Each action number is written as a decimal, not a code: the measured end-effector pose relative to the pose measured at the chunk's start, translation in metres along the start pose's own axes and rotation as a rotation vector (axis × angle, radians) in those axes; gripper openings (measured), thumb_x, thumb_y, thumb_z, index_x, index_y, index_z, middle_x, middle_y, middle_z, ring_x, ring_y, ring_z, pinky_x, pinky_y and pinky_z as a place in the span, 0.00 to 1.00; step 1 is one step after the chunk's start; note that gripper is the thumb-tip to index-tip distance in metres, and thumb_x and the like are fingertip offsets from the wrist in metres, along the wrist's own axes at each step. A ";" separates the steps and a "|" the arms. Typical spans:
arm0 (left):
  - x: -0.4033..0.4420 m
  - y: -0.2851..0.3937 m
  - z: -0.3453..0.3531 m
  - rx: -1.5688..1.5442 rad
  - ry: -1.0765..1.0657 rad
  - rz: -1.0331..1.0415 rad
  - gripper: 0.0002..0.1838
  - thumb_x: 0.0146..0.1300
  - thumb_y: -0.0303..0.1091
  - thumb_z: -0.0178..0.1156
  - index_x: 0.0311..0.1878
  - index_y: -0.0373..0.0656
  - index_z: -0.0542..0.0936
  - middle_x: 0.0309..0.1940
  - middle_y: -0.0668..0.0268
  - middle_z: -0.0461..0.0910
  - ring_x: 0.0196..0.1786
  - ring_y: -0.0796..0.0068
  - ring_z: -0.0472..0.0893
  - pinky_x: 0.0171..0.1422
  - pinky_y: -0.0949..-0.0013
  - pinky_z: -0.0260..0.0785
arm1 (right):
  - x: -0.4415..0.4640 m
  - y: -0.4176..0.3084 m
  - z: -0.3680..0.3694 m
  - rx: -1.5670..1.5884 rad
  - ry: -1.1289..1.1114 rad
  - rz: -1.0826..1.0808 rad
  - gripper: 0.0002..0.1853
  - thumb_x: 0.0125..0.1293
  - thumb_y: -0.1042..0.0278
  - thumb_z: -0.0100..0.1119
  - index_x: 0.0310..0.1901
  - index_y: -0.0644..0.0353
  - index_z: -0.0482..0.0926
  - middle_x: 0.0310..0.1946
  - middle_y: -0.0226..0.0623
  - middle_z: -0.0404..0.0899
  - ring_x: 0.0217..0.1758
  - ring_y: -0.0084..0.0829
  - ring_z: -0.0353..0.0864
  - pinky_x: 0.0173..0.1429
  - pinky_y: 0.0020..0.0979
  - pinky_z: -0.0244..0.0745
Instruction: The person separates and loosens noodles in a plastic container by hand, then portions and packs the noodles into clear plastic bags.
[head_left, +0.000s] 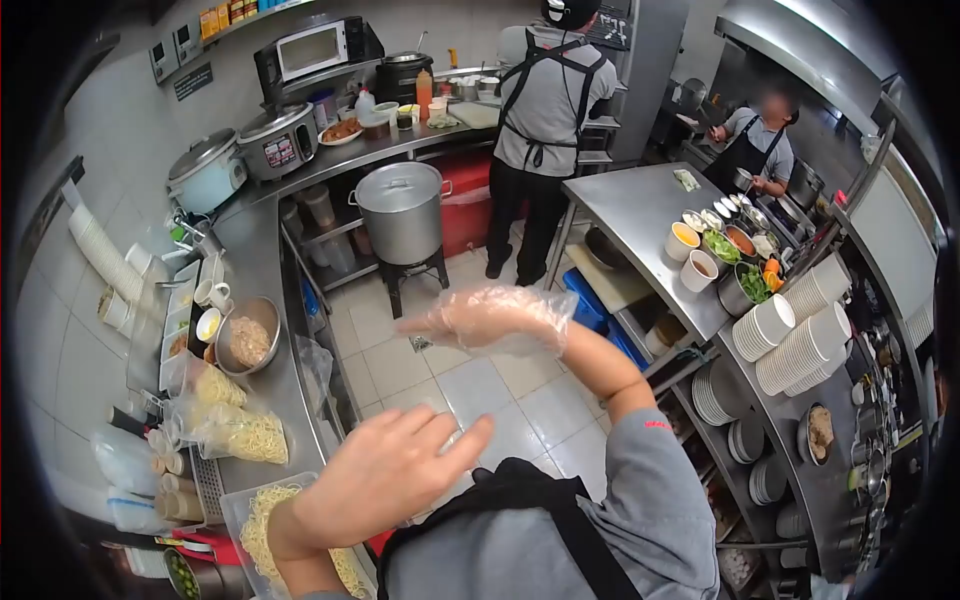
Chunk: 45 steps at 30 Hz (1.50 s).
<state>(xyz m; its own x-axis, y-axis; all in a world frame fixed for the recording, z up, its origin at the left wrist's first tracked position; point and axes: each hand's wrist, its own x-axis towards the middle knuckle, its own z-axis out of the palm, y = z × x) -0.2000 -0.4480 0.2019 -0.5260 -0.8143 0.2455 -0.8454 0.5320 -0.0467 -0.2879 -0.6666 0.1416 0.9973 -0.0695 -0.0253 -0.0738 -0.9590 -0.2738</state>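
My left hand is bare and raised near the bottom centre, above one edge of a clear tub of noodles. Its fingers are loosely bent, the thumb stands apart, and it holds nothing. Farther forward, my right hand wears a loose clear plastic glove, its fingers stretched toward the left with nothing in them. The two hands do not touch. On the left counter are bagged noodles and a metal bowl of pale minced food.
A large lidded pot stands on a burner ahead. One person in an apron faces the back counter; another is at the right rear. The steel table at right holds cups and vegetables. Stacked bowls stand nearer.
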 end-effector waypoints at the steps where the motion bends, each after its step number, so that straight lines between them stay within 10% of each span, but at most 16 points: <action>1: -0.009 -0.001 0.002 -0.038 0.002 -0.066 0.19 0.53 0.34 0.58 0.50 0.42 0.76 0.25 0.70 0.69 0.33 0.75 0.74 0.35 0.72 0.67 | -0.002 -0.001 0.002 0.022 0.004 0.014 0.22 0.65 0.63 0.47 0.62 0.43 0.68 0.38 0.49 0.79 0.40 0.48 0.79 0.46 0.45 0.72; 28: -0.106 -0.016 0.045 -0.105 0.181 -0.467 0.21 0.52 0.35 0.65 0.50 0.44 0.78 0.33 0.64 0.79 0.36 0.65 0.78 0.41 0.65 0.70 | -0.043 0.032 0.059 0.296 0.038 0.147 0.31 0.60 0.73 0.47 0.68 0.47 0.60 0.45 0.48 0.79 0.44 0.41 0.81 0.50 0.39 0.74; 39: -0.255 0.044 0.030 0.281 0.529 -1.593 0.11 0.57 0.28 0.59 0.44 0.43 0.79 0.35 0.57 0.80 0.38 0.56 0.79 0.42 0.61 0.70 | -0.007 0.026 0.099 0.824 -0.001 0.087 0.24 0.63 0.72 0.51 0.63 0.53 0.68 0.30 0.41 0.79 0.29 0.29 0.75 0.40 0.30 0.72; 45: -0.302 0.130 0.088 0.309 0.269 -2.308 0.08 0.58 0.31 0.55 0.40 0.43 0.80 0.30 0.55 0.81 0.37 0.50 0.80 0.44 0.53 0.70 | 0.075 -0.031 0.130 0.699 -0.238 -0.201 0.23 0.64 0.75 0.52 0.62 0.51 0.70 0.31 0.39 0.81 0.27 0.27 0.77 0.37 0.29 0.75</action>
<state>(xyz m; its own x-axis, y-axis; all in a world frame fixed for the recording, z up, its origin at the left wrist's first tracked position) -0.1594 -0.1536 0.0365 0.9539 0.2535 0.1606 0.1963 -0.9319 0.3049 -0.2110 -0.6061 0.0228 0.9697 0.2248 -0.0953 0.0439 -0.5445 -0.8376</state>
